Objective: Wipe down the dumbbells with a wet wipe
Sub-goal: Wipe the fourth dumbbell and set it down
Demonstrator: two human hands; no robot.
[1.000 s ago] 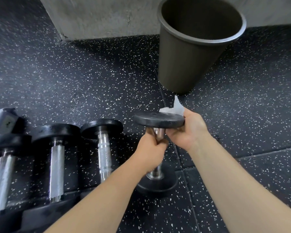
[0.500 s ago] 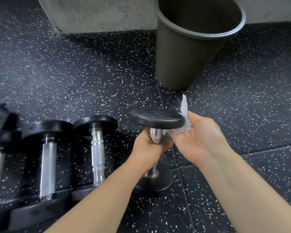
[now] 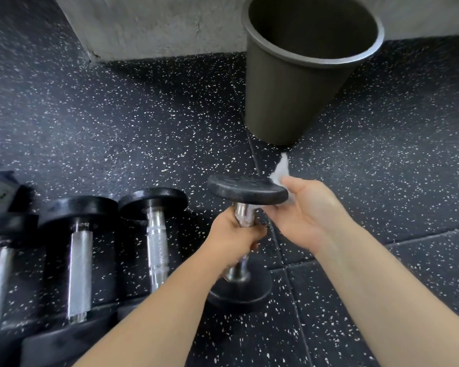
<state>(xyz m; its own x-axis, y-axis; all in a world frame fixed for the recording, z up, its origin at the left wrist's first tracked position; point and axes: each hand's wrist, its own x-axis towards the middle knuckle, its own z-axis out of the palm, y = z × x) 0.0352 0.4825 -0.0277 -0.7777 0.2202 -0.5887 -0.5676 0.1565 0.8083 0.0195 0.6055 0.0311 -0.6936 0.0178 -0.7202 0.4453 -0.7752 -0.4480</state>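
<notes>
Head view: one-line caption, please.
Left hand grips the upended dumbbell by its handle while right hand holds a wet wipe against its top plate.

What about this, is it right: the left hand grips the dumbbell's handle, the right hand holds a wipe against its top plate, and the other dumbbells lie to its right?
No: the head view shows the other dumbbells lying left of the held dumbbell, not right. Otherwise yes: the left hand grips its handle; the right hand holds the wipe against its top plate.
</notes>
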